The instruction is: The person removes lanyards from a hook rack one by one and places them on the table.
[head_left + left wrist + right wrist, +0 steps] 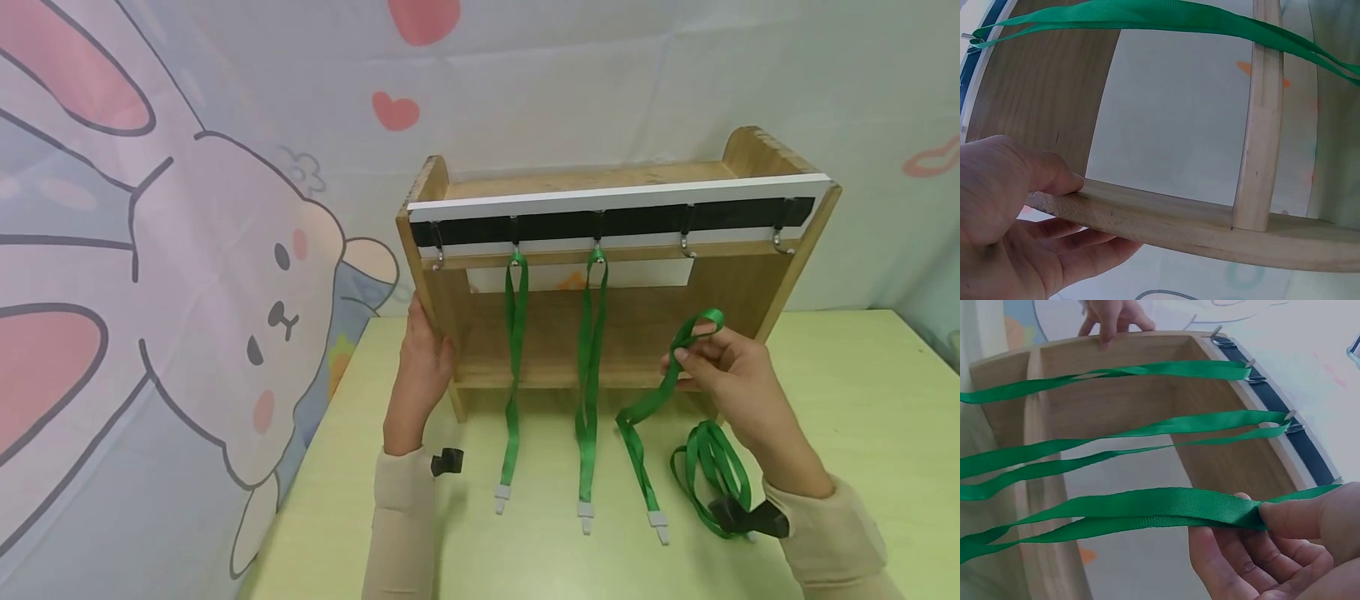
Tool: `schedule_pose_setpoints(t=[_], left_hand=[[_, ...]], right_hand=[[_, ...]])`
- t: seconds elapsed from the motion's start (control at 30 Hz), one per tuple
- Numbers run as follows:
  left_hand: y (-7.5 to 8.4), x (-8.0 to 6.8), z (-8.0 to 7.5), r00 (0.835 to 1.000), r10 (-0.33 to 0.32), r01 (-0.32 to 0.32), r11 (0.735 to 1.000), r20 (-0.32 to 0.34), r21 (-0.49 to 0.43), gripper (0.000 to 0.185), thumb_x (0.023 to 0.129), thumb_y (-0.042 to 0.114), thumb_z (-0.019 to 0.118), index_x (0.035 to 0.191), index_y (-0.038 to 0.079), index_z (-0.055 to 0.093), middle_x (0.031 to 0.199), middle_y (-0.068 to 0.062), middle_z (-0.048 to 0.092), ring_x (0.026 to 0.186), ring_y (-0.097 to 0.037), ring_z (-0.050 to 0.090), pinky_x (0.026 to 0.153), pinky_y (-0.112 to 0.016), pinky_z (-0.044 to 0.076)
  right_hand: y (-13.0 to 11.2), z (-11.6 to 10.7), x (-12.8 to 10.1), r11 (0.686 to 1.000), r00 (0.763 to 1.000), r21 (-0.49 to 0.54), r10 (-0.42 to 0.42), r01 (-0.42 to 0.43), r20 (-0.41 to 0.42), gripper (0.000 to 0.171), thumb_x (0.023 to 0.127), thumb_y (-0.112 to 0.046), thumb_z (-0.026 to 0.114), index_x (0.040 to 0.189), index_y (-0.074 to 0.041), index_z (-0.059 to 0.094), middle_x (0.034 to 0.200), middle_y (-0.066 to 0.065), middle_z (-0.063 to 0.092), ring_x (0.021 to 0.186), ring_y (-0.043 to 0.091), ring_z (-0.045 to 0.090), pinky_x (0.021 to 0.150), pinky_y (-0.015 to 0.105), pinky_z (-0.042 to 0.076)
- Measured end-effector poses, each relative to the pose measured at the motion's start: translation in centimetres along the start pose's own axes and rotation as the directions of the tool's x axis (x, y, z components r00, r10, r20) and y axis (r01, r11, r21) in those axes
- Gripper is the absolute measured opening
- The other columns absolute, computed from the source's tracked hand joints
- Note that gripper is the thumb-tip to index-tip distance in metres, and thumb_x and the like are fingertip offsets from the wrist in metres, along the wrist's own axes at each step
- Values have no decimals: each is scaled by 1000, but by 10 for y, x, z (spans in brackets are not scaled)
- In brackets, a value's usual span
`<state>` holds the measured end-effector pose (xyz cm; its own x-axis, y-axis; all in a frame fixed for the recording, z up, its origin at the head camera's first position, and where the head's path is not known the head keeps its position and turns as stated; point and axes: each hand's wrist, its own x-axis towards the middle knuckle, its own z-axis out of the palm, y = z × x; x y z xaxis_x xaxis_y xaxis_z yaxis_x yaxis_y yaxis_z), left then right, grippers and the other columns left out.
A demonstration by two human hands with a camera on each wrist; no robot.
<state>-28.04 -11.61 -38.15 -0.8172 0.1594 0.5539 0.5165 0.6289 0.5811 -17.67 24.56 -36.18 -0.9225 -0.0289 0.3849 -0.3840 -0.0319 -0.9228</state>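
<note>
matt bare wood rack (645, 325), woven green cloth lanyard (1147, 509), shiny metal hooks (686, 243).

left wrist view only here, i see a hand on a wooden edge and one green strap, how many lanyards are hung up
Observer: Two green lanyards hang from hooks on the wooden rack; two hooks to their right are bare.
Operator: what's the other hand doing
Observer: The right hand pinches the loop of a third lanyard in front of the rack.
Operator: any more lanyards left
Observer: One coiled lanyard lies on the table under the right wrist.
Operator: which side am i holding
Observer: The left hand grips the rack's left side panel.
</note>
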Motion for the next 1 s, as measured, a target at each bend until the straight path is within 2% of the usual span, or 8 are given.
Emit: schedule_pose_setpoints(t=[0.1,0.27,0.5,0.73,1.0], left_hand=[[0,0,-1,1000,-3,3,1000,1,1,74,97,-8,51,155,-7,6,149,-34,30,132,-51,44,101,-62,44],[-1,0,-2,1000,-11,11,1000,4,-13,74,97,-8,50,156,-4,6,150,-31,31,133,-48,43,102,-61,43],[-2,0,0,1000,16,-16,1000,-6,-8,73,96,-9,50,155,-6,7,149,-33,31,131,-50,45,100,-62,45],[1,-1,-2,1000,21,-21,1000,-9,8,73,96,-9,51,155,-7,7,148,-33,32,131,-50,45,100,-62,45],[2,-1,-1,1000,19,-19,1000,-9,-2,73,97,-9,51,155,-7,7,147,-33,33,131,-50,45,100,-62,45]], right_hand=[[5,2,-1,999,1000,-42,23,-22,13,7,98,8,57,100,2,60,89,1,73,80,13,73,67,27,60],[13,4,-6,996,997,-53,71,-69,39,5,100,7,55,102,3,58,90,1,72,82,14,73,66,29,60],[22,2,-14,971,989,-207,135,-120,59,10,102,3,53,108,11,52,92,-5,72,83,12,72,63,33,61],[33,-1,-19,974,986,-196,138,-117,96,13,103,3,53,107,15,54,91,-2,72,79,17,73,58,35,60],[41,-1,-23,966,975,-221,169,-135,142,13,103,2,52,108,14,55,89,-3,73,76,16,72,55,36,60]])
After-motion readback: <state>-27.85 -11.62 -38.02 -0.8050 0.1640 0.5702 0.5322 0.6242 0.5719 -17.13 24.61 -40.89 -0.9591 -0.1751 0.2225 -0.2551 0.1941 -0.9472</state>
